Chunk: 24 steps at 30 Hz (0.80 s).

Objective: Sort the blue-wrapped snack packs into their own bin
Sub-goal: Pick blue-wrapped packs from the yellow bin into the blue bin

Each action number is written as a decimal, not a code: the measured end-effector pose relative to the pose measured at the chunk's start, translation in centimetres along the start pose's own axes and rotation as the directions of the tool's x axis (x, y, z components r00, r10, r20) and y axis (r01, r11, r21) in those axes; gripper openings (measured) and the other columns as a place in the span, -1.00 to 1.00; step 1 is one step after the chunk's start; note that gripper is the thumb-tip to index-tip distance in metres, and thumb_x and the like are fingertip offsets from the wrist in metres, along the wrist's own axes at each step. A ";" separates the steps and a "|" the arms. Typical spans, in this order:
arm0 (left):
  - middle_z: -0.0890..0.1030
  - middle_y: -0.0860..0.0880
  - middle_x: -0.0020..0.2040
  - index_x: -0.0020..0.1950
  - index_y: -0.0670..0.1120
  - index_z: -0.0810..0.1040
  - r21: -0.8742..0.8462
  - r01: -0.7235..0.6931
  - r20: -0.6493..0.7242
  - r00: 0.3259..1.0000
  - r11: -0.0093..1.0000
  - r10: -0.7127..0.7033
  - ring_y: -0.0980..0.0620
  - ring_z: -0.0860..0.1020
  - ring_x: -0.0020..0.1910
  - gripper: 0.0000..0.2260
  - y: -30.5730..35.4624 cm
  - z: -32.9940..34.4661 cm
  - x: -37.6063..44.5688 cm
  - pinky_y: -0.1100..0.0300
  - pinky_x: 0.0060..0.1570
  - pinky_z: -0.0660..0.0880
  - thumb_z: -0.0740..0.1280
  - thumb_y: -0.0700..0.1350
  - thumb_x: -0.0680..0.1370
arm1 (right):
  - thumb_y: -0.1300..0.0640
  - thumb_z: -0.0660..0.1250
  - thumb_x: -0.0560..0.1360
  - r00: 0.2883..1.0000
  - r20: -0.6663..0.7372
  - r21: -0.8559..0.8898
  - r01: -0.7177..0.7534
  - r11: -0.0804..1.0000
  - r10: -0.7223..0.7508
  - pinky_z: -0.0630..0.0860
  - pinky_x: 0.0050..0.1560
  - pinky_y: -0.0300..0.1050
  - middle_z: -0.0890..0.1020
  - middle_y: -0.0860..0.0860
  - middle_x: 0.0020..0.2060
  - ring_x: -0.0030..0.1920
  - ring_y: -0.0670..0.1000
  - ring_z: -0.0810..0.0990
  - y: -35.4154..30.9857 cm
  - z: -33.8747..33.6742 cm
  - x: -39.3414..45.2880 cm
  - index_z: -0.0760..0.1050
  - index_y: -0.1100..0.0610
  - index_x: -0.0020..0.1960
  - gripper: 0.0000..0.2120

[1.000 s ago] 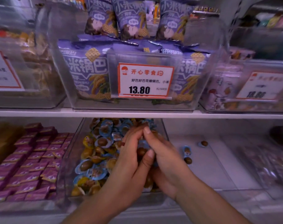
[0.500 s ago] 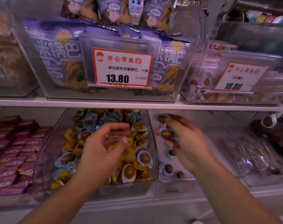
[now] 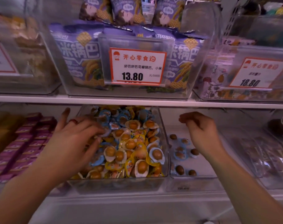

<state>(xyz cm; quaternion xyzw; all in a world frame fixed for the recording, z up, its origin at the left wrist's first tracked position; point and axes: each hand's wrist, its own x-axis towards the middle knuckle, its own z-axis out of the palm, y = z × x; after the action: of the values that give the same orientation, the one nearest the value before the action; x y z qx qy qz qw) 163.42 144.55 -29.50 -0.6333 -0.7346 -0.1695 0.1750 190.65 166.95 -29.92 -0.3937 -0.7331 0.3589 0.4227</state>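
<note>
Left hand (image 3: 73, 139): fingers spread, tips blurred among packs in the mixed bin (image 3: 163, 143); whether they pinch one cannot be told. Right hand (image 3: 200, 131): fingers loosely curled, holding nothing, above the right bin (image 3: 192, 180). Below it lie the blue-wrapped snack packs (image 3: 180, 155), partly hidden by the wrist. Beyond both, price label (image 3: 137, 66) reads 13.80; neighbouring label blurred.

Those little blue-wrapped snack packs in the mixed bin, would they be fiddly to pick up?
Probably a bit. Each blue-wrapped snack pack looks small and light, with a thin flat rim around a round bump, so pinching the rim should work. The glossy wrap may be slippery. Packs lie heaped and overlapping in the mixed bin, so neighbours will likely shift.
</note>
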 end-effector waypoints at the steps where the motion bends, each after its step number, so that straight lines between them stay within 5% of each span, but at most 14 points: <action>1: 0.60 0.05 0.20 0.10 0.12 0.64 0.043 0.016 0.043 0.999 0.999 -0.018 -0.14 0.46 0.37 -0.72 -0.4 -0.2 -0.6 -0.27 0.47 0.06 0.19 0.10 0.53 | 0.27 0.22 0.54 0.999 -0.013 0.032 0.047 0.998 -0.047 0.44 -0.23 -0.54 0.69 -0.21 -0.13 -0.07 -0.27 0.61 -1.0 0.6 -0.5 0.62 -0.05 -0.08 -0.72; 4: 0.47 0.00 0.42 0.08 0.18 0.65 0.109 0.087 0.193 0.975 0.990 -0.107 -0.24 0.23 0.52 -0.64 -1.5 -0.6 -2.3 -0.34 0.46 0.02 0.11 0.24 0.54 | 0.12 0.21 0.52 0.967 0.036 -0.009 0.252 0.968 -0.252 0.47 -0.13 -0.44 0.65 -0.23 -0.10 -0.06 -0.23 0.61 -4.1 3.0 -2.6 0.60 -0.06 -0.02 -0.79; 6: 0.37 0.04 0.50 0.12 0.25 0.63 0.131 0.106 0.242 0.961 0.986 -0.135 -0.24 0.15 0.55 -0.56 -2.2 -0.3 -3.2 -0.34 0.46 0.02 0.04 0.37 0.53 | 0.11 0.22 0.54 0.900 0.197 -0.096 0.412 0.906 -0.388 0.40 -0.05 -0.46 0.60 -0.19 -0.07 -0.05 -0.26 0.55 -5.6 5.3 -4.1 0.61 0.00 0.07 -0.78; 8: 0.32 0.06 0.53 0.16 0.27 0.61 0.132 0.087 0.241 0.963 0.987 -0.117 -0.21 0.12 0.57 -0.49 -2.6 -0.1 -3.9 -0.35 0.46 0.04 0.00 0.44 0.51 | 0.08 0.23 0.57 0.795 0.451 -0.181 0.526 0.831 -0.405 0.34 0.13 -0.45 0.57 -0.14 0.08 0.11 -0.22 0.48 -6.4 7.8 -5.6 0.57 0.01 0.22 -0.74; 11: 0.39 0.02 0.49 0.19 0.20 0.61 0.096 0.031 0.139 0.989 0.995 -0.045 -0.18 0.16 0.56 -0.50 -2.4 -0.2 -3.8 -0.36 0.44 0.09 0.06 0.41 0.53 | -0.02 0.21 0.61 0.656 0.675 -0.275 0.647 0.711 -0.337 0.30 0.37 -0.12 0.49 -0.10 0.27 0.33 -0.05 0.38 -6.3 10.9 -6.9 0.44 -0.04 0.38 -0.65; 15: 0.57 0.06 0.29 0.08 0.11 0.66 0.078 -0.069 0.088 0.994 0.995 0.062 -0.09 0.35 0.47 -0.58 -0.4 0.2 -3.5 -0.34 0.45 0.11 0.17 0.34 0.52 | -0.12 0.12 0.60 0.620 0.729 -0.365 0.710 0.602 -0.289 0.07 0.51 0.06 0.42 -0.09 0.41 0.46 0.01 0.27 -5.5 13.3 -6.6 0.33 -0.05 0.48 -0.53; 19: 0.61 0.09 0.00 -0.03 0.09 0.68 0.154 -0.027 0.164 0.986 0.988 0.001 -0.03 0.60 0.10 -0.64 0.6 0.9 -3.7 -0.34 0.45 0.14 0.30 0.31 0.43 | -0.23 0.07 0.51 0.616 0.750 -0.426 0.728 0.537 -0.241 0.02 0.46 0.10 0.43 -0.10 0.40 0.47 0.02 0.21 -5.0 14.8 -5.5 0.30 -0.07 0.49 -0.41; 24: 0.66 0.08 -0.13 -0.14 0.05 0.70 0.006 0.077 -0.069 0.995 0.997 -0.076 0.01 0.65 -0.04 -0.69 -1.5 0.5 -3.5 -0.30 0.46 0.11 0.23 0.18 0.53 | -0.36 0.11 0.40 0.609 0.759 -0.400 0.715 0.573 -0.230 0.09 0.37 0.13 0.49 -0.15 0.27 0.39 0.01 0.22 -5.1 15.4 -4.6 0.43 -0.09 0.39 -0.35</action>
<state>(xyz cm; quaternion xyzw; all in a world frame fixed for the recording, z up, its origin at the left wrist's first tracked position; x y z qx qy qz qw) 162.36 141.49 -31.65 -0.5976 -0.7527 -0.1943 0.1963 176.91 157.76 -33.02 -0.1444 -0.9868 0.0399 0.0619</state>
